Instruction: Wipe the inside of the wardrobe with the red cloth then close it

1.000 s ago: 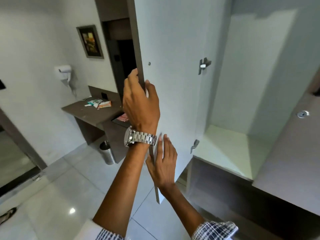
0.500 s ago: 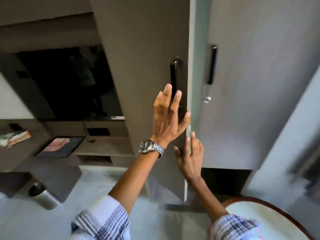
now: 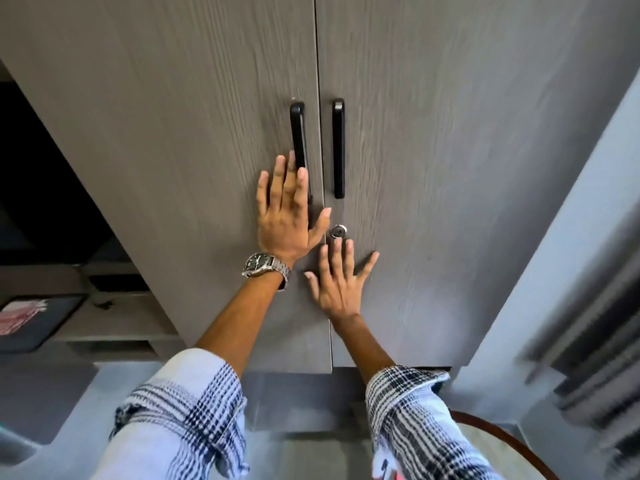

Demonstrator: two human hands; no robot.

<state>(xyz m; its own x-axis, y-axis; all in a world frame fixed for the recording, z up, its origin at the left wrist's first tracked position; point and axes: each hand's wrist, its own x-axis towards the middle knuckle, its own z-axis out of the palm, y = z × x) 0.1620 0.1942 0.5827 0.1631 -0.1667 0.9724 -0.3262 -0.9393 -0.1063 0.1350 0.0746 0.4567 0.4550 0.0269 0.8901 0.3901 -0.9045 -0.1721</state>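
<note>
Both doors of the wardrobe [image 3: 450, 168] sit flush, a thin seam between them. The left hand [image 3: 287, 216] lies flat on the left door [image 3: 173, 150], fingers spread and gripping nothing, fingertips over the lower end of the left black handle [image 3: 298, 133]. The right hand [image 3: 337, 282] presses flat on the right door [image 3: 450, 237], fingers splayed, empty, just below the round lock [image 3: 338, 232]. The right black handle [image 3: 338, 147] stands clear. A wristwatch [image 3: 265, 266] is on the left wrist. The red cloth isn't clearly visible.
</note>
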